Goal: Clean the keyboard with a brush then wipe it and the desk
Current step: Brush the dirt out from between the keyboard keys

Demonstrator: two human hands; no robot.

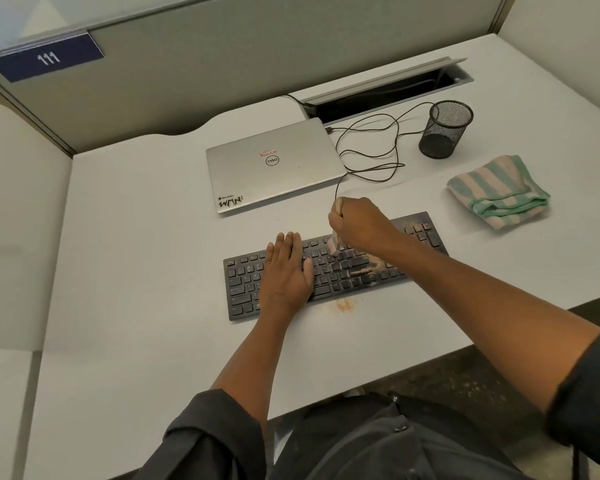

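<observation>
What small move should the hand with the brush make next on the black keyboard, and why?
Probably sweep the pale brush rightward and toward the front edge of the black keyboard. The right hand grips it bristles-down mid-keyboard, tan dust lies on the keys just right of it, and more speckles the top right corner. The left hand lies flat on the left keys, apparently steadying it.

Keyboard (329,271): matt black plastic, dusted with tan powder at right. Desk (136,237): smooth matt white laminate. Laptop (274,168): brushed silver metal lid. Towel (497,192): soft striped cloth. Pen cup (445,129): black wire mesh.
</observation>
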